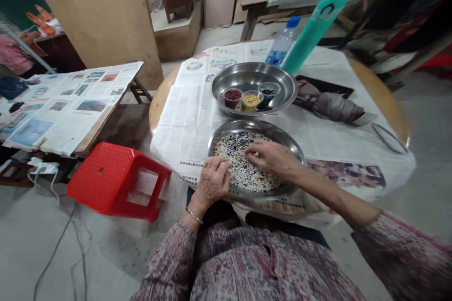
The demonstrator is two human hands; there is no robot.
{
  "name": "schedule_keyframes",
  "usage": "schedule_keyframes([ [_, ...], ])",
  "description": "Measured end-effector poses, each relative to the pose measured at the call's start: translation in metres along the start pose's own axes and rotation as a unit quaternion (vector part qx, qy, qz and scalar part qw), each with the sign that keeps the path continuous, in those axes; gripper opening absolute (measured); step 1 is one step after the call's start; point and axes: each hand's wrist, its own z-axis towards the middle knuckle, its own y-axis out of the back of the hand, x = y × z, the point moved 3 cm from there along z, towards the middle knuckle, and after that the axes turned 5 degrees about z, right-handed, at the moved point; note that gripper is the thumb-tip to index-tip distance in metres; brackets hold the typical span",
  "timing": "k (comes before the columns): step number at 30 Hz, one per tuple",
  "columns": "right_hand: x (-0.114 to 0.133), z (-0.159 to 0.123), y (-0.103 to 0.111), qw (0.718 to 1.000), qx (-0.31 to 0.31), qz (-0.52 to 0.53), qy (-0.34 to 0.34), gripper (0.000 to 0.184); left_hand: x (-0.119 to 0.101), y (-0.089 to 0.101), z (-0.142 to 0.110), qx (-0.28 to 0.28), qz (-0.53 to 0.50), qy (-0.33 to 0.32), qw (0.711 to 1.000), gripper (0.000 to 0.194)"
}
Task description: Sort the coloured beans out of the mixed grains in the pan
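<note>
Nearest to the camera is my own shirt point(261, 263), at the bottom of the frame. Just above it, in the centre, the near basin point(294, 142) stands on the counter point(164, 96), over newspaper point(178, 127). The mixed grains point(259, 182), white, black and some yellow, are spread on its bottom in a wide, roughly round layer, so I see no clear long axis in them.

The grains lie directly under my right hand point(270, 156), and to the right of my left hand point(213, 178). My right hand is nearer to their middle. This arm enters from the lower right, crosses the basin's right rim and points to the left, with the palm down and the fingertips drawn close together. Something small and pale shows at the fingertips, but I cannot tell if it is a grain held there. My left hand rests at the left lower rim, fingers bent over the edge; if they hold anything, I cannot tell. The two hands are apart.

Beyond them, higher in the frame, the far basin point(252, 70) carries three cups point(250, 101), with red, yellow and black contents.
</note>
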Motion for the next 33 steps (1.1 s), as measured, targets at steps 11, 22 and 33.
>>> schedule_keyframes([
  [11, 0.007, 0.033, -0.025, 0.999, 0.010, -0.050, 0.020, 0.020, 0.000, -0.001, 0.000, -0.014, 0.008, -0.005, 1.000, 0.017],
  [22, 0.008, 0.037, -0.010, 0.998, 0.011, 0.043, 0.043, 0.019, 0.003, -0.003, -0.003, 0.026, 0.016, 0.024, 0.999, 0.019],
  [33, -0.011, 0.018, 0.007, 1.000, -0.017, -0.021, -0.013, 0.021, -0.009, 0.010, 0.004, 0.026, 0.019, 0.022, 0.999, 0.021],
])
